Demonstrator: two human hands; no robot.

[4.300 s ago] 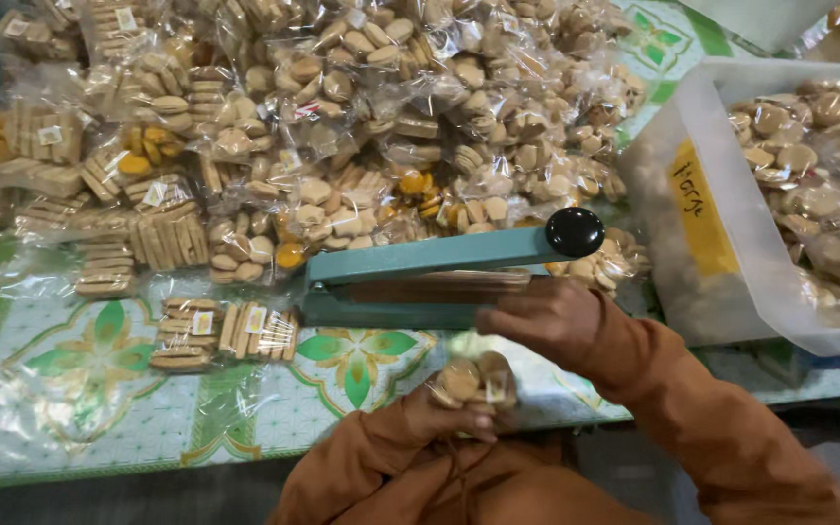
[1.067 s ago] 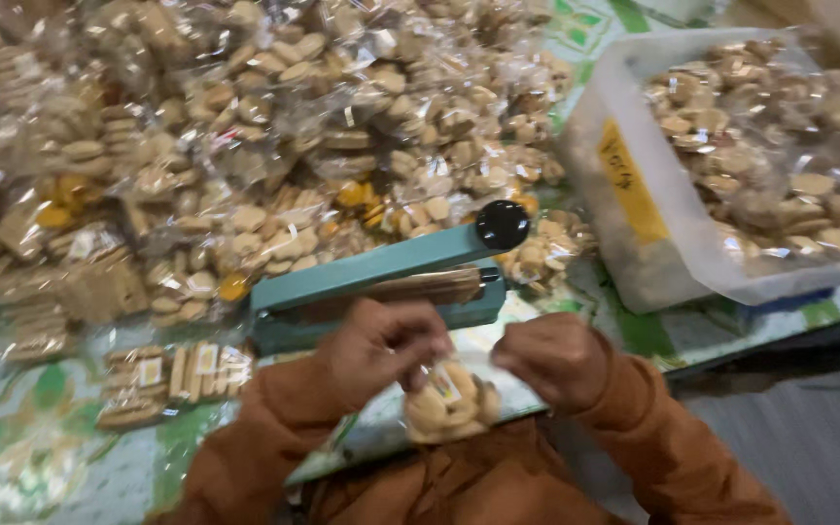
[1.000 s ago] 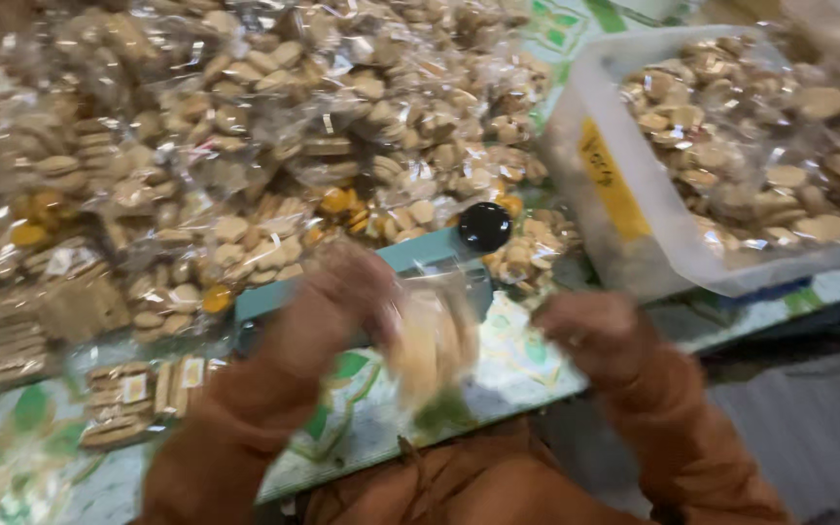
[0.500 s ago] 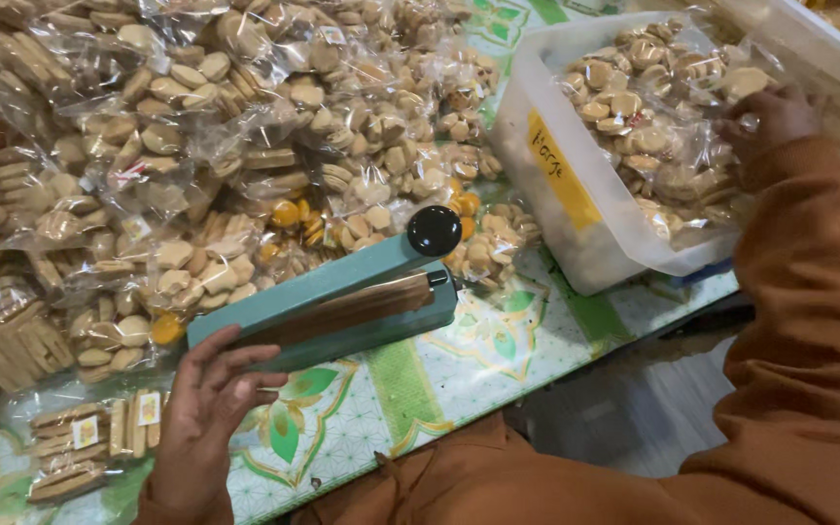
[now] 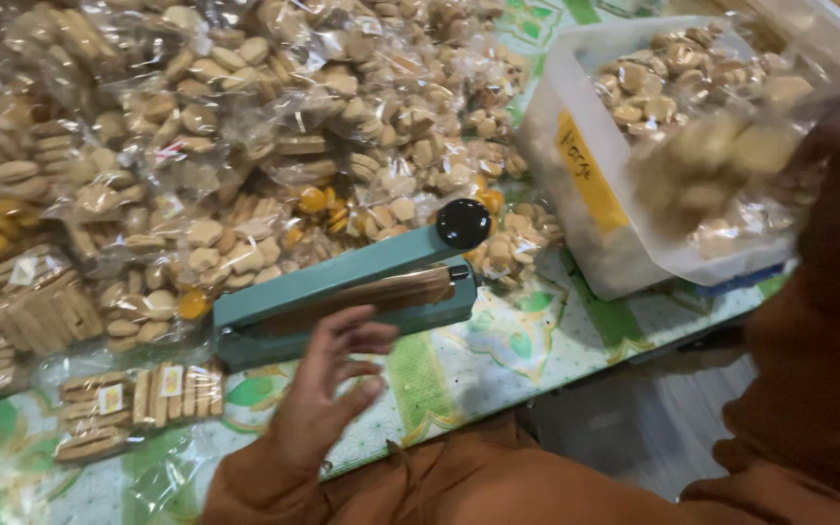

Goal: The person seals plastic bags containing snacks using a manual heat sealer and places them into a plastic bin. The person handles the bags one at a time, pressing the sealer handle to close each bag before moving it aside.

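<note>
Teal metal marks the heat sealer (image 5: pixel 347 292) lying across the counter (image 5: pixel 498 360), its black knob (image 5: pixel 463 223) at the far end and its arm down on the brown sealing strip. The left hand (image 5: pixel 328 389) hangs just in front of it, palm open, fingers (image 5: pixel 367 340) spread and loosely curled, gripping nothing and close to the sealer's near edge without clearly touching it. The right arm, in an orange sleeve (image 5: pixel 828 321), reaches up by the white tub (image 5: pixel 624 175); a blurred clear bag of biscuits (image 5: pixel 721 165) shows in front of it, but the hand itself is hidden, so I cannot tell whether that grip is closed on the bag or open. To do this well, I'd judge the bag's open mouth should be laid flat and smooth across the strip, biscuits shaken well down, while the free hand lifts the arm by the knob. Sealed packs (image 5: pixel 138 394) lie beside the sealer, a heap behind it.
</note>
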